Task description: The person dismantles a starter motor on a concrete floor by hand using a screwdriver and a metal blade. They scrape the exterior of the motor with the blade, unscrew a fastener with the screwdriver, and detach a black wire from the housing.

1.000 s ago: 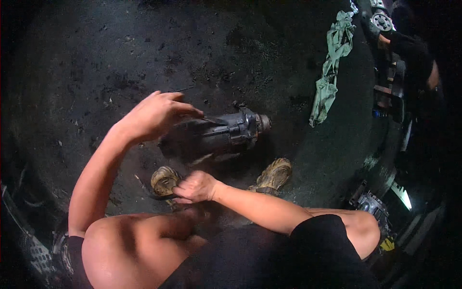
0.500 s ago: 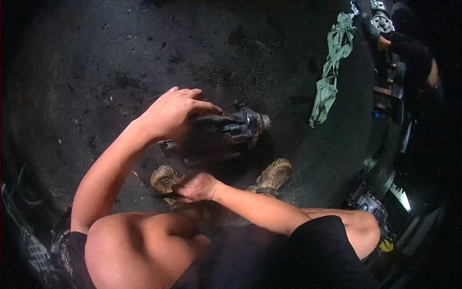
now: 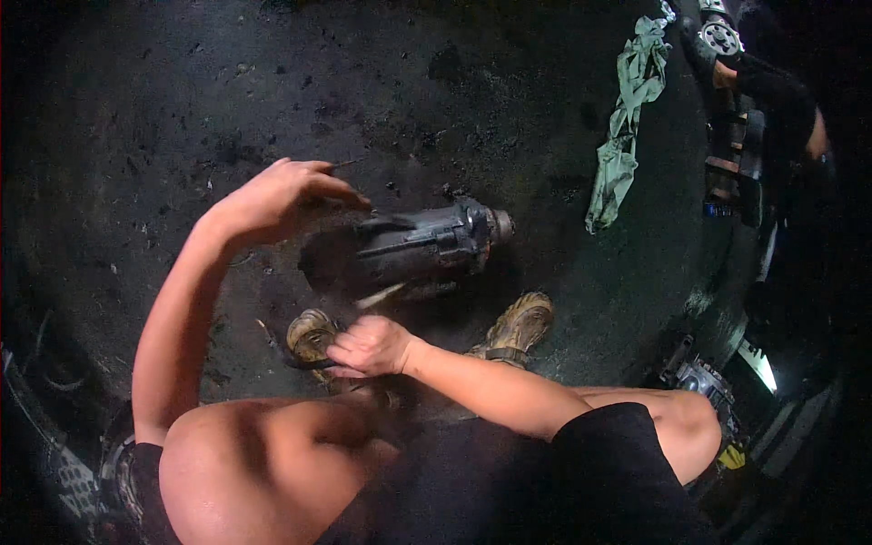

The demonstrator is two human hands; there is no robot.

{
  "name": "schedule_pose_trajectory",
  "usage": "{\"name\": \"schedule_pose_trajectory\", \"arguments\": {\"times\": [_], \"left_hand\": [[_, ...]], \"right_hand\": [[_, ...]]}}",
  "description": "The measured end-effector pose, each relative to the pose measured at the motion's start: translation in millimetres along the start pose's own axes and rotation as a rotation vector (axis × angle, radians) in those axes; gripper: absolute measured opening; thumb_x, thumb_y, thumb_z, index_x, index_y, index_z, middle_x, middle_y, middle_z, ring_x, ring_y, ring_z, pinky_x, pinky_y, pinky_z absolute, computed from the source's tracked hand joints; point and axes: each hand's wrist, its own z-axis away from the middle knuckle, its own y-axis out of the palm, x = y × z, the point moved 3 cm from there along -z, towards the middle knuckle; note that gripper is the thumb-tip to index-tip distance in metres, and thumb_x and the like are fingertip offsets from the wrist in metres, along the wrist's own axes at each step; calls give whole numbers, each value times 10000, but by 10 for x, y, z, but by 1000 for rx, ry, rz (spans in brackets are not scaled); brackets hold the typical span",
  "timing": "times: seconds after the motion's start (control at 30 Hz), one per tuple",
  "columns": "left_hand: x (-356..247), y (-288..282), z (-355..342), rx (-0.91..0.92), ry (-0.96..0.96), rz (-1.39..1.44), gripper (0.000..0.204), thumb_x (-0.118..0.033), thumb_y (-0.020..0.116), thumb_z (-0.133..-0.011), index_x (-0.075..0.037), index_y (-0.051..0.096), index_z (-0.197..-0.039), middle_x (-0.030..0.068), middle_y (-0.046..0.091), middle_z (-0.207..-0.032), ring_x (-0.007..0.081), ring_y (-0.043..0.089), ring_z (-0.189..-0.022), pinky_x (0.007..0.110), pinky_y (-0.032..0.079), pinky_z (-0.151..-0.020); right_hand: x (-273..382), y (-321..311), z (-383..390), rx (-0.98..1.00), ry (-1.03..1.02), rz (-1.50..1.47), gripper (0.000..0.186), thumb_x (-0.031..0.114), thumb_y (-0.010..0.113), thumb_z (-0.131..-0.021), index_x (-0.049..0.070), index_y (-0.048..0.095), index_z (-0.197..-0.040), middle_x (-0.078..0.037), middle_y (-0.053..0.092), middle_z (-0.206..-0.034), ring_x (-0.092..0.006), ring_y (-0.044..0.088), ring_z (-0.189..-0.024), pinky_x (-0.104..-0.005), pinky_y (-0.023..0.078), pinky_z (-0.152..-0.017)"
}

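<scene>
A dark, greasy cylindrical machine part [image 3: 413, 241] lies on its side on the floor in front of my boots, with a narrower metal end toward the right. My left hand [image 3: 286, 195] hovers above its left end, fingers stretched out and slightly blurred, with nothing visible in them. A thin dark stick [image 3: 345, 164] shows just beyond those fingers. Near my left boot, my right hand [image 3: 371, 347] is closed round a dark bar-like thing [image 3: 307, 363] that sticks out to the left. Between this hand and the part is a pale, blurred strip [image 3: 380, 295]; what it belongs to is unclear.
My boots [image 3: 522, 327] stand close to the part. A crumpled green cloth [image 3: 616, 154] lies at the far right. Beyond it, another person's arm [image 3: 772, 91] reaches toward a metal wheel [image 3: 720, 38]. Another metal assembly [image 3: 698, 377] sits beside my right knee.
My left hand has moved left, away from the middle of the machine part, uncovering more of it. My right hand has turned slightly, and the pale strip has come into view.
</scene>
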Motion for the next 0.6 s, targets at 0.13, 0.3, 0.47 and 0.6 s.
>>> {"name": "schedule_pose_trajectory", "arguments": {"times": [0.13, 0.3, 0.47, 0.6], "left_hand": [[-114, 30, -76, 47, -101, 103, 540, -20, 690, -819, -253, 723, -1305, 190, 687, -1275, 397, 575, -1292, 495, 428, -1098], [-324, 33, -191, 0, -35, -43, 537, -60, 706, -819, -255, 710, -1320, 171, 687, -1296, 367, 584, -1298, 469, 429, -1089], [-301, -124, -35, 116, -151, -54, 386, -154, 649, -921, -243, 732, -1288, 148, 706, -1280, 327, 564, -1351, 472, 408, -1099], [-331, 104, -155, 50, -63, -16, 395, -143, 629, -939, -236, 714, -1313, 165, 685, -1247, 339, 584, -1262, 456, 415, -1056]], "right_hand": [[-25, 0, 52, 16, -4, 36, 312, 471, 697, -891, 198, 590, -786, 25, 554, -681, -161, 608, -583, -312, 475, -542], [-1, 198, 171, 103, 3, -3, 336, 479, 699, -900, 195, 573, -771, 15, 551, -644, -178, 607, -547, -312, 487, -505], [-21, 82, 121, 97, 12, -21, 345, 501, 693, -899, 200, 581, -774, 12, 550, -603, -183, 627, -556, -322, 503, -502], [36, 114, 93, 114, 53, 22, 345, 488, 712, -887, 199, 578, -753, 9, 545, -594, -190, 616, -548, -342, 500, -509]]}}
